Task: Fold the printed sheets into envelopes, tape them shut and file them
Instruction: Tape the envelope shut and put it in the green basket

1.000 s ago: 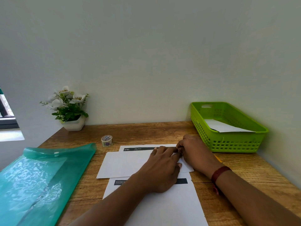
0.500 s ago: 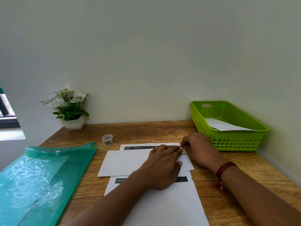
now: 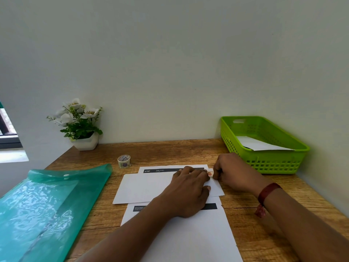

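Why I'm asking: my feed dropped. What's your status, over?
Left hand flat on folded envelope. Right hand pinching tape strip at its edge. Nothing in the way.

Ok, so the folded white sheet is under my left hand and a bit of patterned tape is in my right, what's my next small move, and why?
Probably lay the small patterned tape strip over the right edge of the folded white paper sheet and rub it flat. The left hand presses the fold down, and the right hand pinches the strip at that edge.
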Available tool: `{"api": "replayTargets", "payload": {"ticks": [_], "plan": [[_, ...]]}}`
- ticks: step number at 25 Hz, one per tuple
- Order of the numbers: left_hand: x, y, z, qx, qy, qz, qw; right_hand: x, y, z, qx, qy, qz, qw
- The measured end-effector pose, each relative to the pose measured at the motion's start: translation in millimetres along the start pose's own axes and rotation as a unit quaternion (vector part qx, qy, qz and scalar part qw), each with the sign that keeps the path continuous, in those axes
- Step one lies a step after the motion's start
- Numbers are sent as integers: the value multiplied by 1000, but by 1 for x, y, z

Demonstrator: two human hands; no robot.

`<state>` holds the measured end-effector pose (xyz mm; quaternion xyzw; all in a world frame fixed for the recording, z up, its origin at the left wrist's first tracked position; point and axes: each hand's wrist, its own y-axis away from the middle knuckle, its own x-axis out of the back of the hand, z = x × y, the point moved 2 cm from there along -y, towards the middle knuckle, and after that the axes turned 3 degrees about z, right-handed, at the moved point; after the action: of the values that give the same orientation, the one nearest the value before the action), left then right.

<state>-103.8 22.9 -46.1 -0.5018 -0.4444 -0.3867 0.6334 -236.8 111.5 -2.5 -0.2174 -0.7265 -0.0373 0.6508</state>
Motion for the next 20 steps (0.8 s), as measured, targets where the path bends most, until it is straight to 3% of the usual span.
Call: {"api": "replayTargets", "payload": {"ticks": [6, 9, 13, 15, 17, 20], "plan": [[-4, -1, -3, 0, 11, 14, 1000, -2, 1, -1, 14, 0, -6, 1000], [0, 1, -2, 7, 44, 32, 999, -5, 0, 1, -16, -39, 40, 998], [41, 9, -21, 64, 24, 203, 977, -5, 2, 0, -21, -69, 150, 986], [68, 17, -50, 173, -40, 240, 954, -2, 5, -9, 20, -80, 185, 979], [86, 29, -82, 287, -74, 185, 937, -3, 11, -25, 84, -84, 192, 974], [92, 43, -114, 329, -53, 88, 939, -14, 22, -53, 179, -77, 160, 968]]}}
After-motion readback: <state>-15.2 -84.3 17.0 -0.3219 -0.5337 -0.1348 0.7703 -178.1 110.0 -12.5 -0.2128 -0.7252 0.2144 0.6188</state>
